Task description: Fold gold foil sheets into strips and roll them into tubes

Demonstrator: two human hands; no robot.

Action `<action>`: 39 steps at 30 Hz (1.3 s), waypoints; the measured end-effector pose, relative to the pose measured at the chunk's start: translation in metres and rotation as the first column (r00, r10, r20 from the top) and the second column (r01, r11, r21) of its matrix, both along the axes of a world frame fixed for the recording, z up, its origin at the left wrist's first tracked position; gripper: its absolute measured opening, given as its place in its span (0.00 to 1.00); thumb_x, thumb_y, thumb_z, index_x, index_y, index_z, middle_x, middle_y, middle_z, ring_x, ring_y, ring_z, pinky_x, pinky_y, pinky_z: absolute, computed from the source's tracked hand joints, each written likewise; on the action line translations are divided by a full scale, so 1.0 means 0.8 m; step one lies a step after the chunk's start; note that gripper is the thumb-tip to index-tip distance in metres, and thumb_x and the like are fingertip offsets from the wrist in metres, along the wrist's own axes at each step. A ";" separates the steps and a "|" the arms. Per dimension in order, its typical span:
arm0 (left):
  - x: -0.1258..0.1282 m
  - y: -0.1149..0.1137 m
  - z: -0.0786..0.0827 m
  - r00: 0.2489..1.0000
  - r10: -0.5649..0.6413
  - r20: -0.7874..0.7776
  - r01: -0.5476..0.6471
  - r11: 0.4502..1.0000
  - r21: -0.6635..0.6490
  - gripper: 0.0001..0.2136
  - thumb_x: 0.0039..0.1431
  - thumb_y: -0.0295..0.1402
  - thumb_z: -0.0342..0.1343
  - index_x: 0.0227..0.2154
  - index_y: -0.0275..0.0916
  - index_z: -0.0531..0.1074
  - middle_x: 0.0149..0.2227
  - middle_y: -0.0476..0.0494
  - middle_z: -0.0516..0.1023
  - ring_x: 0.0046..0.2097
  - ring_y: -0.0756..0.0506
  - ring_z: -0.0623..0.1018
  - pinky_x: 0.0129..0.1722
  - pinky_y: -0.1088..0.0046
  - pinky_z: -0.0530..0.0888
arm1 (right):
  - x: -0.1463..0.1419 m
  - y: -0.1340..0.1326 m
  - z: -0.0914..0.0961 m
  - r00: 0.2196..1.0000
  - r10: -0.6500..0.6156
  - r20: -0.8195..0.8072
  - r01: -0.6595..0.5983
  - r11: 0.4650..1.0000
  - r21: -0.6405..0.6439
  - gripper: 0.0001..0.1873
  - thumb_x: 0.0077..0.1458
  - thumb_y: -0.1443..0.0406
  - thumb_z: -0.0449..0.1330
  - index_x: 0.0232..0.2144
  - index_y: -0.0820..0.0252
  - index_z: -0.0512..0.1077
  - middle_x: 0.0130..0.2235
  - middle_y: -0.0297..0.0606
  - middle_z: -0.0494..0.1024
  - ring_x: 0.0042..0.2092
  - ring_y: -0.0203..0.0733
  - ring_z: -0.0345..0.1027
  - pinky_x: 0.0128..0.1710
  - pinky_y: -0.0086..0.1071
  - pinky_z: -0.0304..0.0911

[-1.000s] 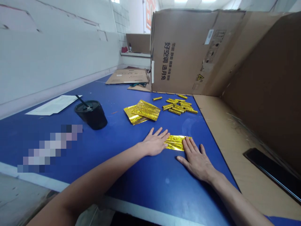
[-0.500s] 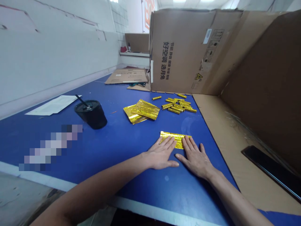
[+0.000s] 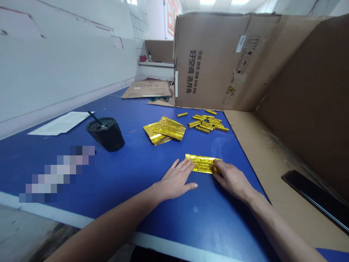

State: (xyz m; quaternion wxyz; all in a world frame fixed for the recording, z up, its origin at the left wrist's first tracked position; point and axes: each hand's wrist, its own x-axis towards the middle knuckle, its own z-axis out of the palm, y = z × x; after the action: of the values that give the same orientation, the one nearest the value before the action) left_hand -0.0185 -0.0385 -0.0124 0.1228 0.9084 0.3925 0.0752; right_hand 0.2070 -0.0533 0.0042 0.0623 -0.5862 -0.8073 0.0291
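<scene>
A folded sheet of shiny gold foil paper [image 3: 203, 164] lies flat on the blue table in front of me. My left hand [image 3: 178, 179] is stretched out, its fingertips resting on the foil's left part and its thumb apart on the table. My right hand [image 3: 231, 177] is at the foil's right end, with bent fingers over the edge and the thumb close below them, closed on that end. Beyond the hands lie flat gold foil sheets [image 3: 170, 128], overlapping each other, and a pile of gold rolled tubes [image 3: 208, 123].
A black lidded cup with a straw [image 3: 106, 134] stands left, near a white paper sheet [image 3: 61, 123]. A large cardboard box [image 3: 215, 62] borders the far side. A black phone-like slab [image 3: 313, 196] lies on cardboard at right. Flattened cardboard [image 3: 147, 89] lies further back.
My left hand has slid left along the foil. My right hand has gone from lying flat to bent fingers at the foil's right end.
</scene>
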 end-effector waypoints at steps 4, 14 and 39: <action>0.000 0.004 -0.003 0.996 0.032 0.088 -0.032 0.999 -0.007 0.28 0.55 0.45 0.48 0.56 0.36 0.54 0.59 0.40 0.55 0.61 0.43 0.53 0.58 0.59 0.48 | 0.000 0.001 -0.007 1.000 0.002 0.012 -0.003 0.995 0.098 0.13 0.56 0.67 0.46 0.36 0.60 0.69 0.44 0.45 0.74 0.45 0.44 0.67 0.45 0.37 0.59; 0.001 0.016 0.004 0.725 0.300 0.620 -0.181 0.951 -0.249 0.10 0.56 0.31 0.46 0.31 0.37 0.73 0.31 0.48 0.76 0.35 0.48 0.74 0.37 0.74 0.69 | -0.007 0.004 0.010 0.826 -0.134 -0.547 0.077 0.989 -0.126 0.15 0.54 0.58 0.48 0.28 0.59 0.70 0.25 0.34 0.73 0.28 0.38 0.65 0.29 0.29 0.58; 0.033 0.048 0.009 0.991 0.024 0.135 -0.029 0.999 0.034 0.24 0.60 0.41 0.41 0.56 0.33 0.55 0.59 0.39 0.55 0.61 0.43 0.51 0.58 0.64 0.50 | -0.026 0.069 -0.020 0.892 -0.290 -0.346 0.291 0.955 -0.053 0.12 0.51 0.60 0.50 0.27 0.56 0.72 0.25 0.36 0.75 0.29 0.40 0.67 0.26 0.30 0.54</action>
State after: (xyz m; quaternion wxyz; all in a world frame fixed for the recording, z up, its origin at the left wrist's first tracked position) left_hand 0.0082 -0.0005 -0.0055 0.1316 0.8981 0.3938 0.1451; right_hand 0.1865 0.0018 -0.0117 0.2089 -0.6855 -0.6865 0.1231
